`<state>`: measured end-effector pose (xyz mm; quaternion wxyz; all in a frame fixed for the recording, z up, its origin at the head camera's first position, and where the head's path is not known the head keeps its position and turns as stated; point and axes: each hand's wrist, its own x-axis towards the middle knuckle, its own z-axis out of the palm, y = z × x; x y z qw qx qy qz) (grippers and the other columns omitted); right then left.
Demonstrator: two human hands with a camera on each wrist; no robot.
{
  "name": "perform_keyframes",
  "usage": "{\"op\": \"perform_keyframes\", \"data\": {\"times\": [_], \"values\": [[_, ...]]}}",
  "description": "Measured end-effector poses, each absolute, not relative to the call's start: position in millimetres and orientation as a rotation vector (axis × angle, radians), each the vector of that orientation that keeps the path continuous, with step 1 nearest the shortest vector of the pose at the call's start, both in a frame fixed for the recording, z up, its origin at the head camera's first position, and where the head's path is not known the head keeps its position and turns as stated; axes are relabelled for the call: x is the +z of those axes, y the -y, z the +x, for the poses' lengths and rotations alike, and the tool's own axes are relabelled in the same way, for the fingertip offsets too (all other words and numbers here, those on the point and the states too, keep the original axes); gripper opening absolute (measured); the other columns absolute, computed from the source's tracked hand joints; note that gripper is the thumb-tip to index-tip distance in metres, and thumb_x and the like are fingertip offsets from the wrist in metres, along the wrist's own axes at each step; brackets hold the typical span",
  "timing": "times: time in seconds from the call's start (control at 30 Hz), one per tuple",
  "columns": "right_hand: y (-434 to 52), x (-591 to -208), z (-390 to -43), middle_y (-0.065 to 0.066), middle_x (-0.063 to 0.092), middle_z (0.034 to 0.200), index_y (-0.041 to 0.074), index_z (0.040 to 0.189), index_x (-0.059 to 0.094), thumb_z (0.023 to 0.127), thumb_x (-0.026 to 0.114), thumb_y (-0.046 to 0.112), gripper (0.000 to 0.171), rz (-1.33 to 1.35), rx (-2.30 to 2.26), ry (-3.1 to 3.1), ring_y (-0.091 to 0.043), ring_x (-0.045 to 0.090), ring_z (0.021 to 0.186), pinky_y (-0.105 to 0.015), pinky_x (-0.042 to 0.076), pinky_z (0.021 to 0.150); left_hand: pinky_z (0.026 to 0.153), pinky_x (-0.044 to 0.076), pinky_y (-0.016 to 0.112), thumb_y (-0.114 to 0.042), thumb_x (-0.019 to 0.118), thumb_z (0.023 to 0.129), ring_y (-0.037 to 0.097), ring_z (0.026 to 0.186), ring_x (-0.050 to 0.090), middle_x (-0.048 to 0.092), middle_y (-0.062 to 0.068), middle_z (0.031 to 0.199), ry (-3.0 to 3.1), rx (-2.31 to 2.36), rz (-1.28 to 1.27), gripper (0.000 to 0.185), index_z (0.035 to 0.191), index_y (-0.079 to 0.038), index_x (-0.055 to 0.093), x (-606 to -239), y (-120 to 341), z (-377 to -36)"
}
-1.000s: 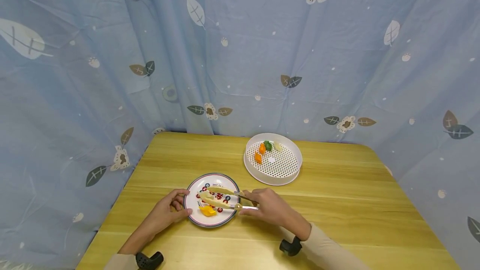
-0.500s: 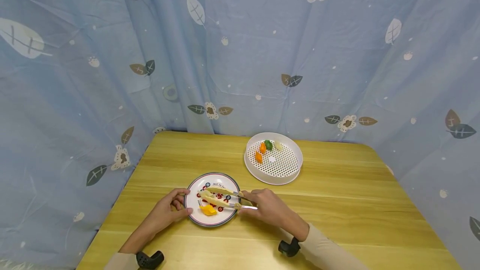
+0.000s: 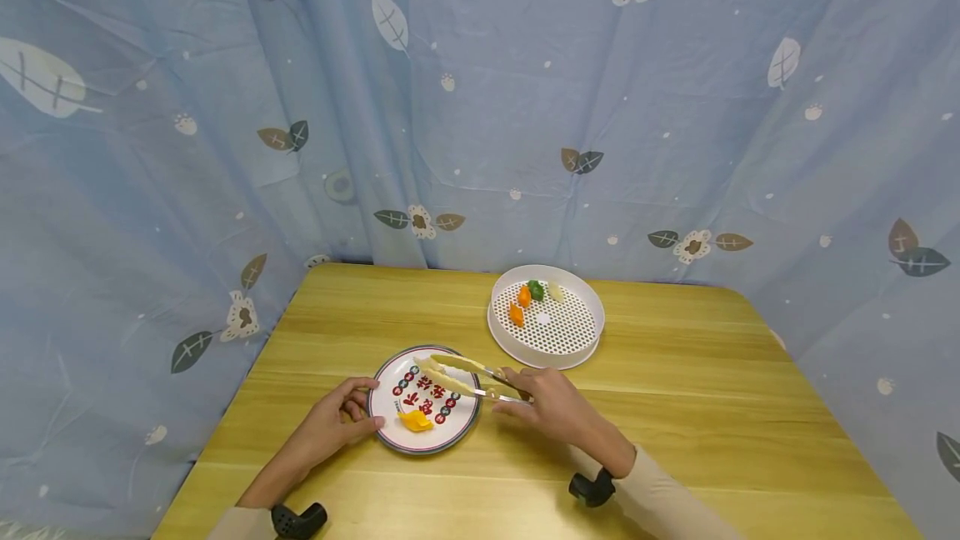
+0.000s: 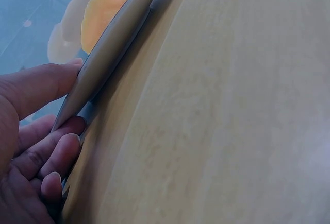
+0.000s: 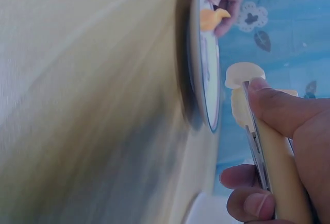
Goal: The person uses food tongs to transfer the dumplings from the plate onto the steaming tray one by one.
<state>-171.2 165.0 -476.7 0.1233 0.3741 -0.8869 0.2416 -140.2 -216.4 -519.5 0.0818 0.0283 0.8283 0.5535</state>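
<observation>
My left hand (image 3: 333,419) grips the left rim of a white plate (image 3: 387,373) with a blue edge and red lettering. In the left wrist view the thumb is over the rim and the fingers are below it. A yellow-orange piece (image 3: 416,421) sits on the near part of the plate. In my right hand (image 3: 543,402) is a pair of tongs (image 3: 491,382) with metal arms and cream tips. Those tips are over the far right part of the plate, with a pale rounded piece (image 5: 245,73) showing at their end; I cannot tell whether it is pinched.
Behind and right of the plate stands a round white perforated tray (image 3: 592,348). In it lie two orange pieces (image 3: 517,315), a green piece (image 3: 536,290) and a pale piece (image 3: 555,292). A blue patterned curtain (image 3: 487,107) hangs along the wooden table's (image 3: 675,407) back edge.
The right hand and tongs have moved up and to the right, away from the plate's middle, uncovering its red lettering. The left hand and plate stay where they were.
</observation>
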Motion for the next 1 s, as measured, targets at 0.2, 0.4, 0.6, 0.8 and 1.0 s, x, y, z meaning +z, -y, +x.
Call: {"op": "perform_keyframes", "data": {"times": [0.2, 0.4, 0.6, 0.8, 1.0], "values": [[-180, -472, -177, 0.014, 0.042, 0.065, 0.013, 0.098, 0.073, 0.089, 0.081, 0.039, 0.029, 1.045, 0.717, 2.551, 0.0, 0.037, 0.058, -0.019, 0.033, 0.053, 0.068, 0.045, 0.028, -0.019, 0.086, 0.085, 0.021, 0.085, 0.052, 0.058, 0.01, 0.106, -2.475, 1.665, 0.088, 0.06, 0.137, -0.01, 0.057, -518, 216, -139], [-198, -469, -185, 0.013, 0.039, 0.062, 0.016, 0.086, 0.067, 0.086, 0.084, 0.035, 0.026, 0.998, 0.682, 2.5, 0.001, 0.033, 0.057, -0.02, 0.031, 0.052, 0.069, 0.045, 0.028, -0.021, 0.086, 0.086, 0.022, 0.085, 0.052, 0.057, 0.01, 0.106, -2.458, 1.669, 0.093, 0.059, 0.136, -0.011, 0.057, -518, 217, -139], [-218, -464, -188, 0.017, 0.037, 0.064, 0.005, 0.119, 0.076, 0.086, 0.083, 0.037, 0.046, 0.883, 0.637, 2.552, -0.001, 0.034, 0.058, -0.022, 0.034, 0.055, 0.071, 0.046, 0.028, -0.022, 0.086, 0.086, 0.023, 0.086, 0.053, 0.058, 0.011, 0.106, -2.454, 1.664, 0.101, 0.059, 0.136, -0.012, 0.057, -518, 218, -139], [-238, -462, -192, 0.015, 0.034, 0.063, 0.003, 0.128, 0.072, 0.089, 0.081, 0.039, 0.054, 0.776, 0.626, 2.603, -0.003, 0.032, 0.057, -0.024, 0.033, 0.054, 0.073, 0.046, 0.028, -0.023, 0.086, 0.086, 0.022, 0.087, 0.054, 0.059, 0.01, 0.106, -2.472, 1.656, 0.112, 0.059, 0.136, -0.013, 0.057, -518, 218, -139], [-257, -463, -197, 0.012, 0.035, 0.061, 0.0, 0.13, 0.069, 0.091, 0.078, 0.041, 0.057, 0.654, 0.656, 2.668, -0.004, 0.031, 0.055, -0.024, 0.031, 0.052, 0.071, 0.045, 0.029, -0.021, 0.086, 0.086, 0.022, 0.085, 0.052, 0.059, 0.01, 0.105, -2.466, 1.676, 0.142, 0.061, 0.138, -0.009, 0.056, -518, 217, -138]]}}
